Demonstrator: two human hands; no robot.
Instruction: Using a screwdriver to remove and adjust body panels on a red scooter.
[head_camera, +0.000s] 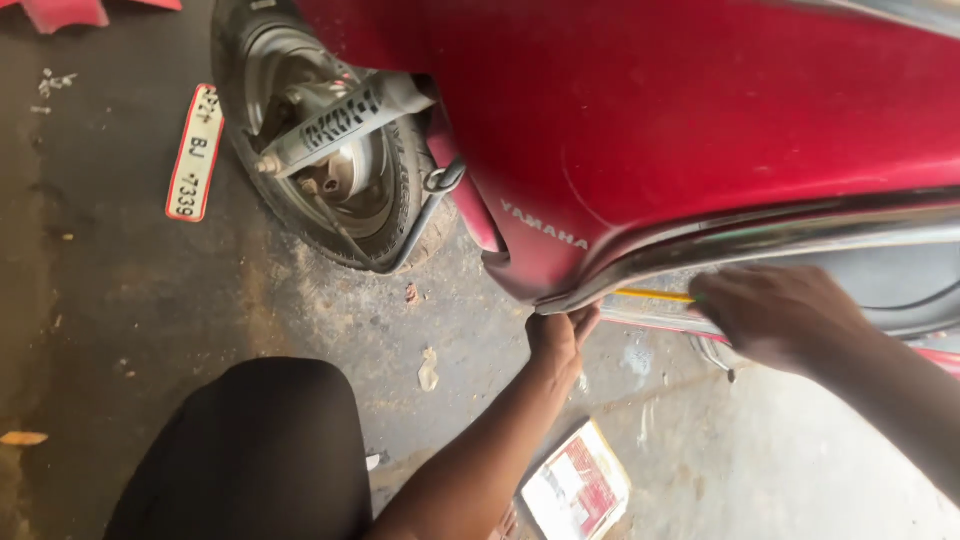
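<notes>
A red scooter body panel (680, 120) fills the upper right, with a chrome trim strip (780, 235) along its lower edge. My left hand (562, 335) reaches up and grips the panel's bottom edge from underneath. My right hand (780, 315) is closed around a tool with a yellow shaft (655, 295), its tip pointing left under the trim. The tool's handle is hidden inside my fist. The scooter's front wheel (330, 160) with its grey fork leg (340, 120) stands to the upper left.
A white number plate with a red border (195, 152) lies on the dark concrete floor left of the wheel. A red and white box (578, 490) lies on the floor below my arms. My knee in black cloth (250, 450) is at lower left.
</notes>
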